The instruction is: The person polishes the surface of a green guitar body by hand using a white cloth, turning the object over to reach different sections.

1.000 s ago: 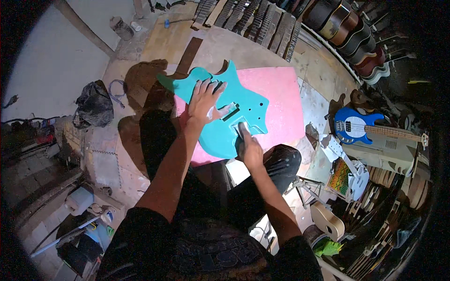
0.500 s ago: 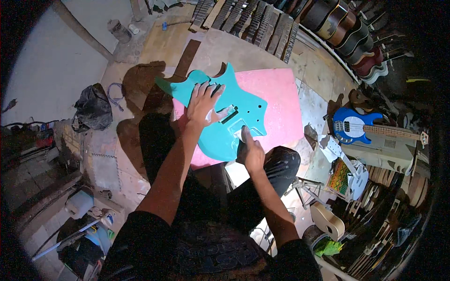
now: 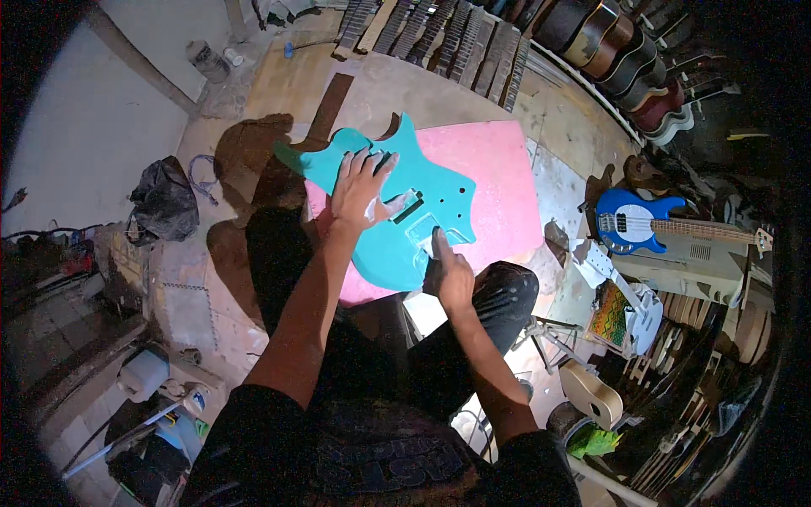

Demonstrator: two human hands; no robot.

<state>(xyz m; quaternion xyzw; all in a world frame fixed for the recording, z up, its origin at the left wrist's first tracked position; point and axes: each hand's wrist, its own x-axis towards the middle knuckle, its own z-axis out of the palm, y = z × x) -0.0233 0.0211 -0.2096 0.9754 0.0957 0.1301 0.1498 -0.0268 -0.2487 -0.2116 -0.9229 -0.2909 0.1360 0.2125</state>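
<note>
A turquoise electric guitar body [image 3: 389,262] lies flat on a pink board [image 3: 511,182] above my lap. It has routed cavities and several small holes. My left hand [image 3: 361,188] rests on its upper left part, fingers spread and thumb stretched beside the narrow pickup slot; whitish residue marks its skin. At the lower right, my right hand [image 3: 454,275] is closed and presses against the surface by the shallow control cavity, where whitish wet smears show. A dark edge shows along its fingers, but what they hold is hidden.
Fretted guitar necks [image 3: 460,38] line the far side, with acoustic guitar bodies [image 3: 621,51] hanging at far right. A blue bass guitar [image 3: 632,221] lies to the right, above stacked wooden parts. A black plastic bag [image 3: 165,201] sits on the floor at left.
The whole view has shifted slightly. My left hand stays spread on the guitar body, and my right hand keeps nearly the same place by the control cavity.
</note>
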